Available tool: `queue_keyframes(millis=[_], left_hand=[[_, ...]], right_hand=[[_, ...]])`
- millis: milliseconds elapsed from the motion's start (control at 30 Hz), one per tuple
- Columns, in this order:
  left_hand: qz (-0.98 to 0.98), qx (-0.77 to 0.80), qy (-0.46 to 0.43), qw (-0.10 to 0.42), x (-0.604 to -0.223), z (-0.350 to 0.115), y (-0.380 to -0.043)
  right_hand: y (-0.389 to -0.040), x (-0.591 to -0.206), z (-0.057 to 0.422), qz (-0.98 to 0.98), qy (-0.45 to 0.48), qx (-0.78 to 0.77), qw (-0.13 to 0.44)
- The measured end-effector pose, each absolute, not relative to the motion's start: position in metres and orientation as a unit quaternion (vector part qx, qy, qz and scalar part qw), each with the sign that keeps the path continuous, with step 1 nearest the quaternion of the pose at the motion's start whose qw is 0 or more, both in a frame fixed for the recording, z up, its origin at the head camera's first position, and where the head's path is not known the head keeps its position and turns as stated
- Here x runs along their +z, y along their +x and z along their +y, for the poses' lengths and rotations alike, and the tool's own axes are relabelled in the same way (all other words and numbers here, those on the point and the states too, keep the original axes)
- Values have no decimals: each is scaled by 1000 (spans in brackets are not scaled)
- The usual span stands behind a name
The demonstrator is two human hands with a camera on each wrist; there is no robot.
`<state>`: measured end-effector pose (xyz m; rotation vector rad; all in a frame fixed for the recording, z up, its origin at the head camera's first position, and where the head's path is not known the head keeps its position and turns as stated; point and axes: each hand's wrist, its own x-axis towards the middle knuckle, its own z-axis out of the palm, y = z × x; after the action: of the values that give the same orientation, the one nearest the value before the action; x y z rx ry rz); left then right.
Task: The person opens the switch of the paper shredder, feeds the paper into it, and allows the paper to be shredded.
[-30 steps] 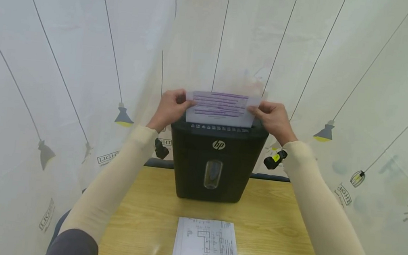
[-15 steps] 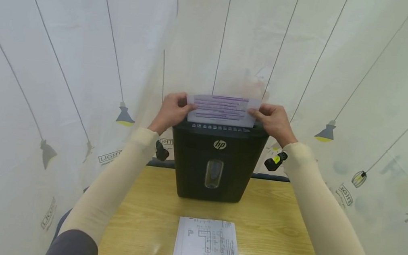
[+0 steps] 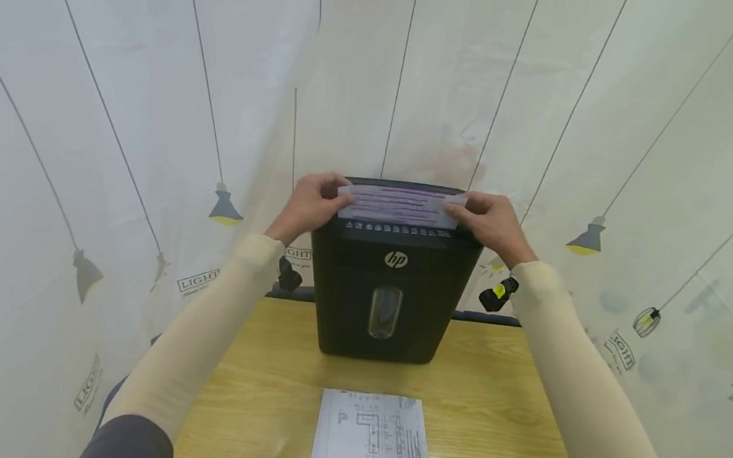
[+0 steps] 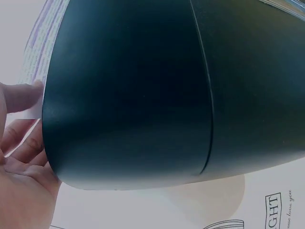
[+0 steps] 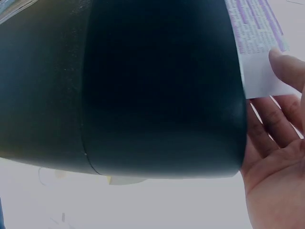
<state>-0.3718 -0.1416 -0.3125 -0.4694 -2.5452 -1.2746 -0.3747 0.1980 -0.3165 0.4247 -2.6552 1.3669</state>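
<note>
A black paper shredder (image 3: 348, 286) with an hp logo stands at the back of the table. In its top slot sits a sheet of paper (image 3: 395, 206) with purple-highlighted lines, its lower part hidden inside. My left hand (image 3: 313, 202) pinches the sheet's left edge between thumb and fingers, close over the shredder's top. On the opposite edge, my right hand (image 3: 493, 218) pinches it the same way. Both wrist views show the thumb (image 4: 24, 97) on the paper's printed face and the other fingers (image 5: 274, 119) behind, beside the shredder's body.
A small stack of printed papers (image 3: 374, 437) with a line drawing on top lies on the wooden table (image 3: 260, 394) in front of the shredder. A pale curtain (image 3: 355, 61) with printed lamps hangs close behind and on both sides.
The highlighted sheet has sunk lower into the shredder's slot, showing less of itself. Both hands have come down slightly with it, keeping their pinch. The paper stack stays put.
</note>
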Motion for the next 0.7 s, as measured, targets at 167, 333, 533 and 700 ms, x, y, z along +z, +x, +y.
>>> queue_keyframes(millis=[167,333,533,700], left_hand=[[-877,-434,-167,124,-309,-143,-369],[-877,-434,-176,111,-305,-143,-368],[-874,-440,-185,94,-301,-141,-367],[-886,-419,-184,78,-299,-139,-368]], right_hand=[[-373,-311,196,-888,157,427,61],[-372,-306,195,-897,165,408,48],[-370,-303,196,-907,172,382,47],[-365,-301,197,-914,178,361,53]])
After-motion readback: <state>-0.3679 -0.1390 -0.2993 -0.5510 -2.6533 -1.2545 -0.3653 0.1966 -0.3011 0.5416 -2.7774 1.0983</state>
